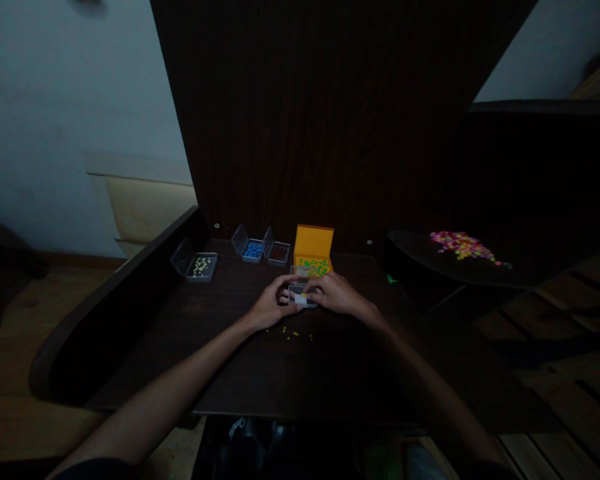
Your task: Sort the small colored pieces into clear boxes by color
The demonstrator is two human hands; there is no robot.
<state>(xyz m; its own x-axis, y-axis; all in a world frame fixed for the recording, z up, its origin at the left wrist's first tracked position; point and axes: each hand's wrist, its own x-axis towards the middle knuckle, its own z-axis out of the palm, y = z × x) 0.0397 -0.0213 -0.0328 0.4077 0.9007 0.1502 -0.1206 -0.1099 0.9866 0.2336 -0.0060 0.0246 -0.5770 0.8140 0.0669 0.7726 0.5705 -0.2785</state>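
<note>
Both my hands meet at the middle of a dark wooden table [260, 373]. My left hand [270, 305] and my right hand [336, 293] are closed round a small clear plastic box [300, 295] with something yellow and white in it. Several tiny yellow beads [291, 333] lie loose on the table just in front of my hands. Right behind the hands stands an open orange box [313, 252] filled with yellow-green beads.
Further back are open clear boxes: one with pale yellow beads [200, 266], one with blue beads [253, 250], one with dark red beads [279, 252]. A pile of pink and yellow beads [461, 245] lies on a dark surface at right. A tall dark panel rises behind.
</note>
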